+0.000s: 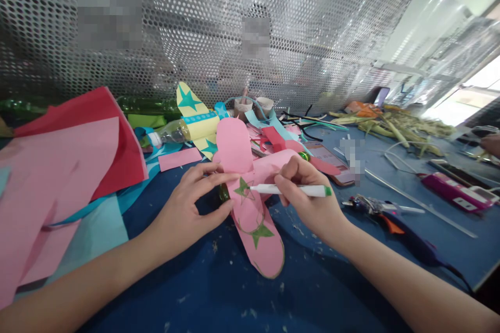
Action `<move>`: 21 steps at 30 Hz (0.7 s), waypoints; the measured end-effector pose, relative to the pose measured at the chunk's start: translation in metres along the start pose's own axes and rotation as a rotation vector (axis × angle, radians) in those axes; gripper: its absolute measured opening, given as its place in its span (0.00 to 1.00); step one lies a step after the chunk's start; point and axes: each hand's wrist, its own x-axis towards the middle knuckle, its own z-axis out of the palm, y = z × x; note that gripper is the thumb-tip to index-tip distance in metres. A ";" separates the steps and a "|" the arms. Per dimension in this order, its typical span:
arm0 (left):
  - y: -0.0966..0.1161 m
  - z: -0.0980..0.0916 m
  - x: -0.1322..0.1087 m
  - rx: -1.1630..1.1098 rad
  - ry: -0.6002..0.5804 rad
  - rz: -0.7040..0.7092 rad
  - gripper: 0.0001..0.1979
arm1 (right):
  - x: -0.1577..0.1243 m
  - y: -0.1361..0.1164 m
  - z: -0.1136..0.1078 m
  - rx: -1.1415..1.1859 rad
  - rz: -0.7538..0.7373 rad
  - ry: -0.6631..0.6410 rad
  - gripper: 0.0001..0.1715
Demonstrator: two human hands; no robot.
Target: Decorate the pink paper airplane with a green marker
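Observation:
A pink paper airplane (258, 208), built around a green bottle whose dark green glass end (224, 192) shows at its left, lies in front of me. Green stars and outlines are drawn on its near wing. With thumb and fingers on either side of that bottle end, my left hand (199, 190) grips the airplane at its left side. A white marker (289, 189) with a green end is pinched in my right hand (307, 192). Its tip touches the upper star, which is partly filled with green. Farther back lies a yellow paper airplane (199, 122) with teal stars on a clear bottle.
Red and pink paper sheets (74, 151) cover the left of the blue table (187, 291). A glue gun (406, 234) with an orange trigger lies at right, near a purple power strip (457, 192) and a white cable. Paper scraps and dried husks (406, 125) lie along the perforated metal wall.

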 end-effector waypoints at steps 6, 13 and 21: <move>0.002 -0.001 0.001 0.009 -0.003 -0.015 0.15 | 0.000 -0.001 0.000 0.009 0.004 -0.005 0.13; 0.002 -0.001 0.001 0.017 0.002 -0.008 0.15 | 0.000 -0.001 0.000 0.016 0.006 -0.010 0.13; 0.003 -0.001 0.001 0.008 0.004 0.001 0.14 | 0.000 -0.001 0.000 -0.001 0.015 -0.015 0.14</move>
